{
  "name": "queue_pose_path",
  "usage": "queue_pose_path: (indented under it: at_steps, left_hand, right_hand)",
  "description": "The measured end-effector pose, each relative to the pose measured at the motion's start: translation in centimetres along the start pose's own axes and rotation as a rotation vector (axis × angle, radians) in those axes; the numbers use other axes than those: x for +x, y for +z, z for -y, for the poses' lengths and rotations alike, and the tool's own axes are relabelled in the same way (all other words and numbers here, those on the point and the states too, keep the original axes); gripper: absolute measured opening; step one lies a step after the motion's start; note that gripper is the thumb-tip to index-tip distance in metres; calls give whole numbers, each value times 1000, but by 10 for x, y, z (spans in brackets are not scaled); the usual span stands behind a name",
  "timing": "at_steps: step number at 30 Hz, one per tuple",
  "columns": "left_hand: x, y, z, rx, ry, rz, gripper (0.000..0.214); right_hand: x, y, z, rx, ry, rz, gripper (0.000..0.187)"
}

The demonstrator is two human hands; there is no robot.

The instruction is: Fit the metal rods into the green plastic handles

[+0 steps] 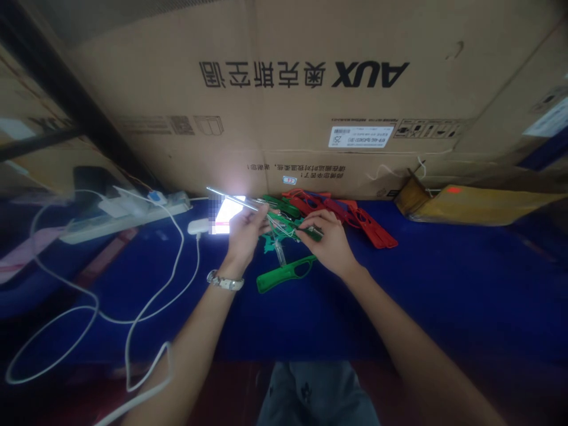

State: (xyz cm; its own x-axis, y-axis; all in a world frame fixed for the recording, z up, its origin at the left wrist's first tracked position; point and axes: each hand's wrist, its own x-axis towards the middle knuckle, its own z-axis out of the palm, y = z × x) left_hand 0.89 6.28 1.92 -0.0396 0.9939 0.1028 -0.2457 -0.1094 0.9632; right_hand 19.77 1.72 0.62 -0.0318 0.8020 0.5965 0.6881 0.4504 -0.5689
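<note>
My left hand (245, 234), with a watch on the wrist, is closed on one end of a small green plastic part (284, 225) held above the blue table (444, 284). My right hand (326, 239) pinches the other end of the same part, thin white thread running between the fingers. Below the hands a green toy-gun-shaped plastic shell (286, 273) lies flat on the cloth. Behind the hands a heap of red shells (355, 219) and green shells (281, 206) lies against the cardboard box.
A big AUX cardboard box (284, 106) stands as a wall at the back. A lit phone screen (226, 216), a white power strip (124, 216) and looping white cables (133, 319) lie on the left. A yellow-brown packet (479, 207) rests at right.
</note>
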Motion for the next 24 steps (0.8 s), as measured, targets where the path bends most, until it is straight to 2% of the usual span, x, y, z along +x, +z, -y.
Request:
queue_pose_path:
  at_steps: [3,11,17,24]
  left_hand:
    - [0,-1,0,-3,7,-3,45]
    - [1,-1,-1,-22,6,-36,41]
    - [-1,1,-1,1,16,-30,41]
    - [-1,1,-2,-7,26,-15,45]
  right_hand:
    - [0,0,0,5,6,8,7]
    - [-3,5,4,-180,-11,9,10]
    - [-3,8,2,61,77,12,9]
    - [-2,5,6,119,12,21,11]
